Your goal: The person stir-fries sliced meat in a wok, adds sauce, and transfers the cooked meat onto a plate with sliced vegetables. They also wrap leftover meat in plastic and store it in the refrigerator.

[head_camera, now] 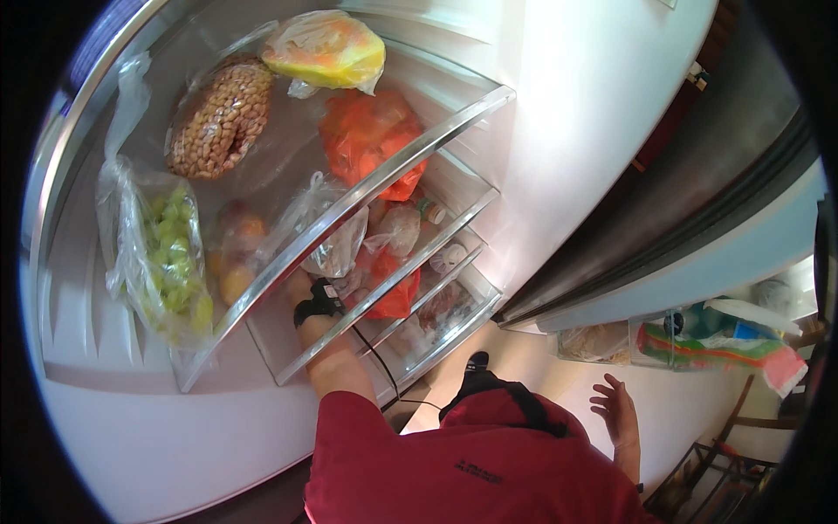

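My left arm reaches into an open refrigerator, under the top glass shelf. The left hand shows only in part, behind the shelf's metal front edge; a strap with a small black device circles the wrist. Close to that hand are round yellow-orange fruits seen through the glass and a clear plastic bag. What its fingers hold, if anything, is hidden. My right hand hangs outside the refrigerator, fingers spread, holding nothing, below the open door's bin.
Green grapes in a bag, bagged peanuts, a wrapped yellow item and a red bag occupy the upper level. Lower shelves hold another red bag. A black cable runs from the wrist. A wooden chair stands at right.
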A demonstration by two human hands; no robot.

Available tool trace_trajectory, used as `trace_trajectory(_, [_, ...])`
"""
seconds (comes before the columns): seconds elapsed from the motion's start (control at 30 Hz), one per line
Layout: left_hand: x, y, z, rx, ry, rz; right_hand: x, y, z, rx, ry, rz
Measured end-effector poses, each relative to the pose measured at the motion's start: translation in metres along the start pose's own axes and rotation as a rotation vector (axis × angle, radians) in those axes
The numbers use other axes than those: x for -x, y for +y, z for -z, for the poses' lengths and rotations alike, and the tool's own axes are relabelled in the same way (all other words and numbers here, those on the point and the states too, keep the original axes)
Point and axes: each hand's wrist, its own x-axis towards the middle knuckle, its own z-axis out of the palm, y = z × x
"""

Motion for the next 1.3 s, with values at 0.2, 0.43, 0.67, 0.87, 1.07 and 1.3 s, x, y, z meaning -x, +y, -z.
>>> trace_trajectory(0.2, [-0.011,0.0,0.008,-0.201,-0.008,0.015,-0.007,-0.001,0.0,-0.034,-0.011,0.01])
trace_trajectory(0.43, [-0.013,0.008,0.018,-0.42,-0.05,0.035,-0.005,0.016,0.022,-0.077,0.05,-0.034])
trace_trajectory(0.67, [-0.013,0.009,0.022,-0.377,-0.051,0.086,0.017,0.04,0.091,-0.244,0.295,-0.11])
trace_trajectory(0.87, [-0.003,0.003,0.025,-0.331,-0.054,0.07,0.035,0.023,0.154,-0.25,0.572,0.062])
trace_trajectory(1.07, [-0.005,0.0,0.024,-0.305,-0.055,0.079,0.02,0.02,0.151,-0.26,0.521,0.058])
trace_trajectory(1.3, [-0.01,-0.002,0.028,-0.281,-0.051,0.085,0.018,0.027,0.132,-0.254,0.495,0.046])
